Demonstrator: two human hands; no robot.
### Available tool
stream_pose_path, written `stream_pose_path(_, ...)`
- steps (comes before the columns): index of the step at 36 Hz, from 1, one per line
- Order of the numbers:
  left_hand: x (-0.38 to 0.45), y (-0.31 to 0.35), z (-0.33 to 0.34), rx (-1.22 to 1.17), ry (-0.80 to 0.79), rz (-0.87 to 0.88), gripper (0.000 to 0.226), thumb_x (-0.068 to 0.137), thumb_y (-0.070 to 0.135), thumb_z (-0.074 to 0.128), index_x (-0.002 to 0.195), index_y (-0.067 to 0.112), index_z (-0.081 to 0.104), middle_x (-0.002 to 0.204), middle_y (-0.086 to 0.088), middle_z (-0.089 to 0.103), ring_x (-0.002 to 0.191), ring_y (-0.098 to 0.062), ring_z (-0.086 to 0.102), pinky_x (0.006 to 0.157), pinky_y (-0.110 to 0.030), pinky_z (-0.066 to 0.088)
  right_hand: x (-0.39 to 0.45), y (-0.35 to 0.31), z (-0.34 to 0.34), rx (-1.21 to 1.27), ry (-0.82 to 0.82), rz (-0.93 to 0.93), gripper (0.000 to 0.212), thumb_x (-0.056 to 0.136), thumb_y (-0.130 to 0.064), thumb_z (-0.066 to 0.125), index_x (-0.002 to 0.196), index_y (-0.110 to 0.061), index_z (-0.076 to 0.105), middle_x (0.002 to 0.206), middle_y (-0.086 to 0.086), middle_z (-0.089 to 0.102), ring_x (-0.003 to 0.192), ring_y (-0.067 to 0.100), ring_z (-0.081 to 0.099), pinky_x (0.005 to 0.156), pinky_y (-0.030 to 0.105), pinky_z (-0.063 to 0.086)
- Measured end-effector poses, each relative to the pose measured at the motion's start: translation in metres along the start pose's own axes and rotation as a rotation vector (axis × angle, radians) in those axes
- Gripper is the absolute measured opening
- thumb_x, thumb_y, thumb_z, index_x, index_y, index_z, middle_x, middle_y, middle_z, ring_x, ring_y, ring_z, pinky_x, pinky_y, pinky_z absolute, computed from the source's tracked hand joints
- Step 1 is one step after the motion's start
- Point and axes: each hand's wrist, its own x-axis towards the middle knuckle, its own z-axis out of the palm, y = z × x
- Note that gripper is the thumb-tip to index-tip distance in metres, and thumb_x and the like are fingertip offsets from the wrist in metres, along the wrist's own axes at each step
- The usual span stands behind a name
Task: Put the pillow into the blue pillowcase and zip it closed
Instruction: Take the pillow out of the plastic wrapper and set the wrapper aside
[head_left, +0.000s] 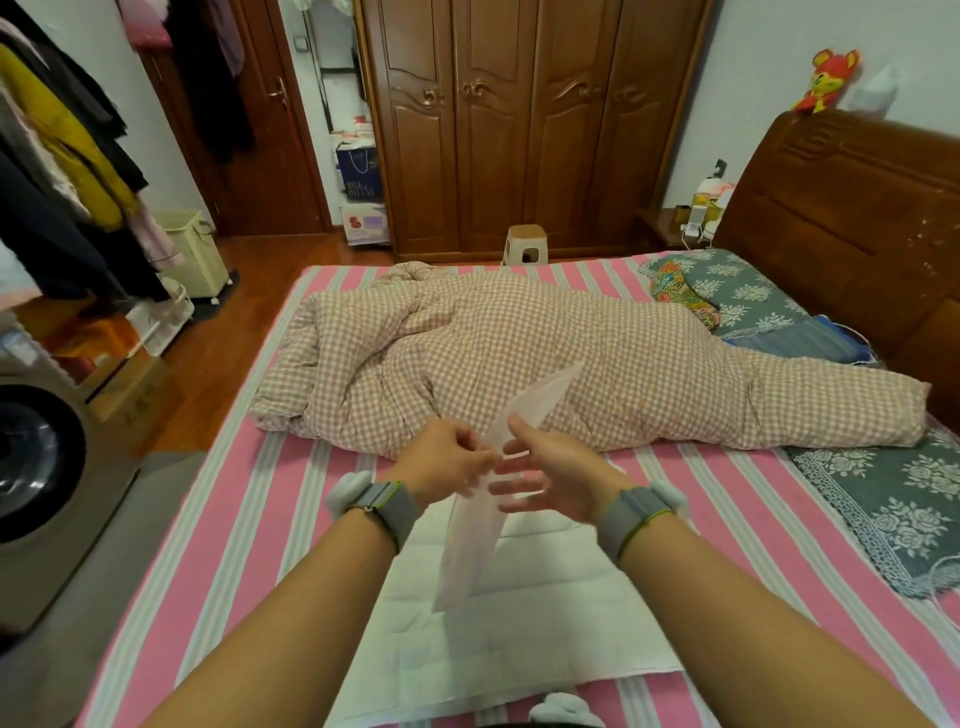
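A flat white quilted pillow (524, 623) lies on the striped bed right in front of me. Above it my left hand (447, 460) pinches a thin, translucent pale-pink sheet or bag (467, 545) that runs from the pillow up toward the quilt. My right hand (556, 480) is beside the sheet with fingers spread and thumb up, touching its edge. A blue-grey floral cloth with a lace border (883, 509) lies flat at the right of the bed; I cannot tell whether it is the pillowcase. No zip is visible.
A pink checked quilt (545, 358) lies bunched across the middle of the pink striped bed (249, 519). A floral pillow (743, 291) and folded blue fabric (800, 340) sit by the wooden headboard (852, 223). A washing machine (47, 467) stands left.
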Motion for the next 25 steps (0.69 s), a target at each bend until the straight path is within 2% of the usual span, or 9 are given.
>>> stream_pose_path(3,-0.012,-0.006,0.005,-0.194,-0.048,-0.063,0.024,0.082,0.005,0.075,0.07,0.012,0.055,0.07,-0.014,0.061,0.067,-0.025,0.066,0.067,-0.039,0.054,0.004,0.004,0.018,0.047,-0.004,-0.064,0.048,0.097,-0.041,0.056,0.111,0.004,0.063,0.103,0.019,0.072,0.088,0.037,0.073,0.076,0.049,0.06)
stream_pose_path(7,-0.02,-0.025,-0.005,-0.518,-0.17,-0.176,0.014,0.085,0.004,0.073,0.079,0.008,0.061,0.098,-0.026,0.061,0.11,-0.046,0.063,0.101,-0.054,0.048,0.012,0.003,0.025,-0.043,-0.046,-0.128,0.027,0.095,-0.023,0.058,0.108,0.0,0.065,0.104,0.02,0.071,0.089,0.036,0.073,0.076,0.051,0.06)
stream_pose_path(9,-0.021,-0.033,-0.007,-0.583,-0.152,-0.194,0.008,0.092,0.005,0.065,0.084,0.006,0.063,0.101,-0.024,0.063,0.104,-0.038,0.065,0.098,-0.05,0.052,0.014,0.005,0.027,-0.138,-0.041,-0.137,0.024,0.091,-0.016,0.062,0.107,0.002,0.063,0.102,0.022,0.071,0.087,0.034,0.073,0.074,0.049,0.06)
stream_pose_path(12,-0.025,-0.032,-0.003,-0.544,-0.036,-0.235,0.011,0.095,0.007,0.061,0.084,0.009,0.06,0.081,-0.01,0.063,0.065,-0.018,0.062,0.065,-0.031,0.055,0.021,0.012,0.031,-0.273,0.086,-0.18,0.004,0.084,-0.007,0.062,0.083,-0.003,0.06,0.086,0.02,0.068,0.077,0.033,0.072,0.069,0.051,0.061)
stream_pose_path(15,-0.017,-0.043,-0.006,-0.34,0.319,-0.277,0.019,0.091,0.006,0.055,0.074,0.013,0.052,0.071,-0.009,0.054,0.055,-0.022,0.053,0.053,-0.031,0.048,0.039,0.023,0.014,-0.473,0.356,-0.223,0.014,0.082,-0.008,0.05,0.069,-0.011,0.05,0.079,0.012,0.063,0.074,0.033,0.066,0.063,0.055,0.059)
stream_pose_path(17,-0.013,-0.056,-0.014,-0.14,0.547,-0.272,0.024,0.087,0.011,0.053,0.066,0.017,0.044,0.067,-0.008,0.051,0.059,-0.026,0.05,0.055,-0.037,0.045,0.045,0.033,-0.008,-0.709,0.554,-0.226,0.01,0.083,-0.016,0.047,0.077,-0.012,0.052,0.086,0.013,0.067,0.076,0.034,0.065,0.068,0.046,0.059)
stream_pose_path(19,-0.012,-0.064,-0.019,-0.043,0.631,-0.263,0.027,0.086,0.013,0.052,0.063,0.019,0.039,0.065,-0.007,0.049,0.061,-0.03,0.05,0.057,-0.04,0.045,0.041,0.041,-0.032,-0.877,0.681,-0.171,0.009,0.087,-0.018,0.048,0.085,-0.01,0.051,0.097,0.017,0.066,0.084,0.035,0.063,0.071,0.035,0.049)
stream_pose_path(23,-0.01,-0.066,-0.017,0.01,0.56,-0.22,0.023,0.082,0.025,0.053,0.064,0.018,0.041,0.064,-0.008,0.051,0.067,-0.04,0.062,0.06,-0.055,0.056,0.034,0.056,-0.064,-1.009,0.74,-0.043,0.028,0.091,-0.019,0.054,0.116,-0.006,0.05,0.111,0.017,0.064,0.097,0.036,0.061,0.069,0.033,0.04)
stream_pose_path(25,-0.01,-0.06,-0.01,0.045,0.522,-0.19,0.022,0.081,0.026,0.054,0.064,0.017,0.043,0.062,-0.006,0.05,0.067,-0.04,0.06,0.059,-0.053,0.057,0.035,0.061,-0.069,-0.997,0.741,-0.009,0.038,0.09,-0.018,0.055,0.125,-0.005,0.046,0.111,0.016,0.063,0.096,0.036,0.061,0.068,0.032,0.04)
